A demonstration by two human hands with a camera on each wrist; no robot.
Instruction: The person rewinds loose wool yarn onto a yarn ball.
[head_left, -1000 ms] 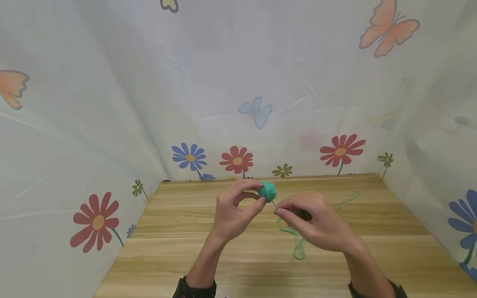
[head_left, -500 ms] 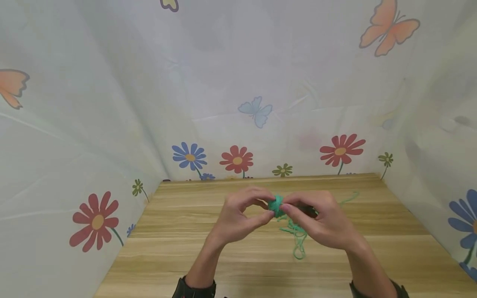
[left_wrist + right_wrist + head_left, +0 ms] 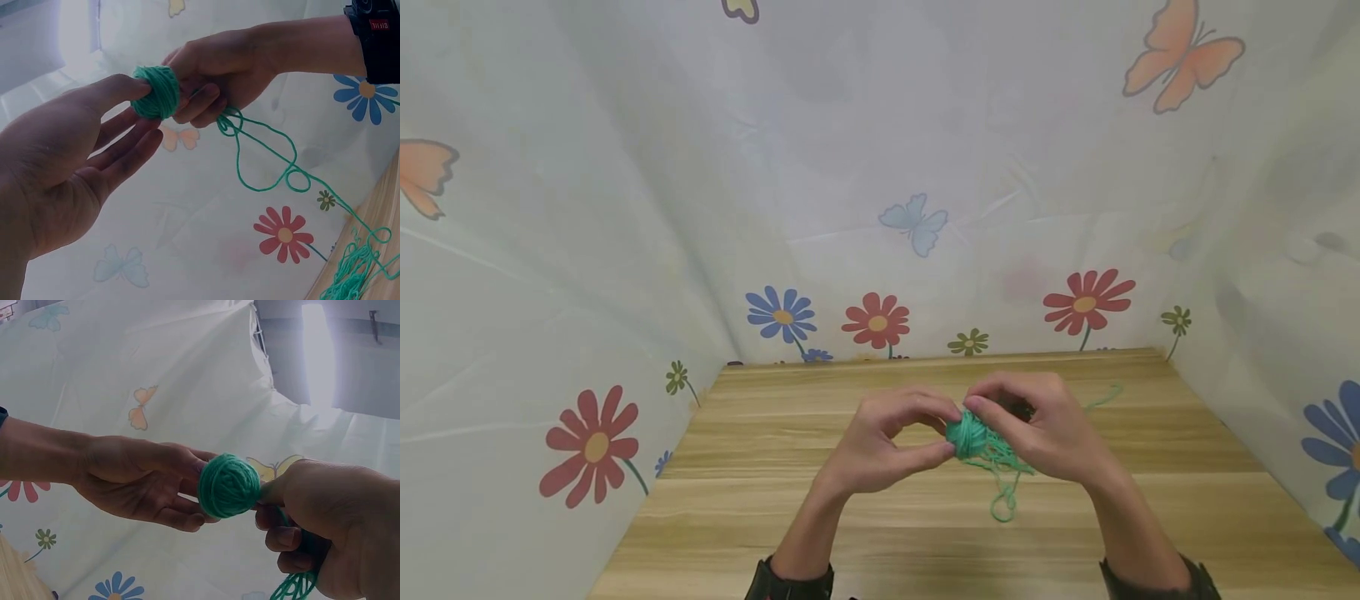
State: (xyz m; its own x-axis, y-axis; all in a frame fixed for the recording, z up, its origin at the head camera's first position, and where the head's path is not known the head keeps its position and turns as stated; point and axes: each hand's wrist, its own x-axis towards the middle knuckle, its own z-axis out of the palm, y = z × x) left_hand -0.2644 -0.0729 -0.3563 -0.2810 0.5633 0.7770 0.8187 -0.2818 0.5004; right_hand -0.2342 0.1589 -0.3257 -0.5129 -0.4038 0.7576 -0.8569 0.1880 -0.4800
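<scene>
Between my hands is a small ball of green yarn [image 3: 229,486], held up over the table. My left hand [image 3: 883,446] pinches it from the left between thumb and fingers. On its far side my right hand [image 3: 1048,429] has thumb and forefinger together right at the ball, pinching the yarn strand, while its other fingers curl round loose yarn, as the right wrist view shows. Loops of yarn [image 3: 265,128] hang from under the right hand. They run down to a loose tangle of yarn [image 3: 350,275] on the tabletop.
The wood-grain table [image 3: 760,500] spreads under both hands. A yarn tail [image 3: 1105,396] lies toward its back right. White sheeting [image 3: 820,167] printed with flowers and butterflies encloses the back and sides. A bright lamp [image 3: 319,356] shows overhead.
The ball has moved right and slightly down with the left hand. The right hand has gone from holding the strand out beside the ball to the ball's upper right.
</scene>
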